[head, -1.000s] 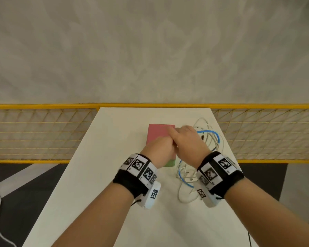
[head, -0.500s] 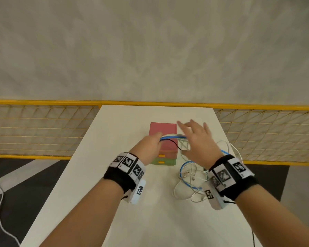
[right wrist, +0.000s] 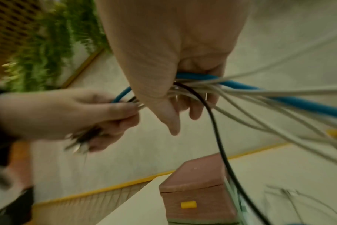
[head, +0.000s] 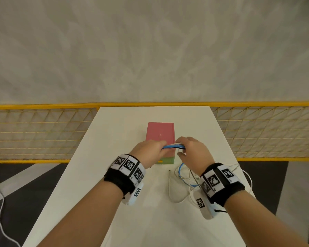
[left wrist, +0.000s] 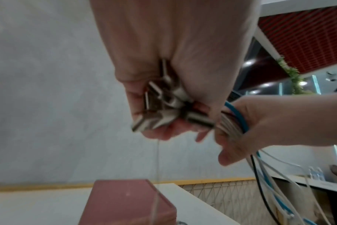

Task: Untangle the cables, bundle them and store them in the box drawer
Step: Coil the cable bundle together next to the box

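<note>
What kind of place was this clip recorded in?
Probably an indoor demo or lab space: a white table fenced by yellow mesh, a bare grey wall, and hanging greenery nearby.

A white table (head: 100, 175) runs up the middle of the head view, its far edge against a yellow mesh fence. Near the centre of the frame, a box (head: 160, 132) with a pink top and a green bottom layer stands on it. Right of centre, loose cable loops (head: 178, 186), white and blue, lie on the tabletop; perhaps 3 or more strands.
</note>
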`<state>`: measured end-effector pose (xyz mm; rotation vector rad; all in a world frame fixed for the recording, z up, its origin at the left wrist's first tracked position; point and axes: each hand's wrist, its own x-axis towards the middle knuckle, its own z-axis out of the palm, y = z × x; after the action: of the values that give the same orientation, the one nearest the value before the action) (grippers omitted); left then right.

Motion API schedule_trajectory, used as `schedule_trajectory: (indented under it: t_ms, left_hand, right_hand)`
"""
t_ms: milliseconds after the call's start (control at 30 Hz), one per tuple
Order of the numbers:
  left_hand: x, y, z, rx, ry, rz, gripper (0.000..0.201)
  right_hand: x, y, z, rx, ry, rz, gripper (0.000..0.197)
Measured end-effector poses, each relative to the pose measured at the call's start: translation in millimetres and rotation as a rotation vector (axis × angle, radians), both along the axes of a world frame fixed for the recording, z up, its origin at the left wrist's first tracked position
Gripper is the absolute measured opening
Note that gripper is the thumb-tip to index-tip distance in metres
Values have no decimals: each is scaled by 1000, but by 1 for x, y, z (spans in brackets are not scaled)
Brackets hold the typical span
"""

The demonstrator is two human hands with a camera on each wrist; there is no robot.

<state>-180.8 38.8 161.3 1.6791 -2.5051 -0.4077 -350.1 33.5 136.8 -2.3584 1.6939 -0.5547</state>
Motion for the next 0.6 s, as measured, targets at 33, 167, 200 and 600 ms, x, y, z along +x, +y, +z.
schedule_trajectory:
  t_ms: [33,167,200,600]
  left_hand:
    - [-5,1,4,-11,-33,-17,32]
    - [-12,7,23,116,155,-24,21]
    - [-9,6,26,156,275,-2,21]
    - [-16,22,10,-283,891,17,40]
  right_hand:
    - [6,2,-2,-60,62,64,34]
    - [27,11,3,-59,3,103,39]
    - [26,12,4,-51,-8,59,36]
    - [40,22,7,324,-825,-171,36]
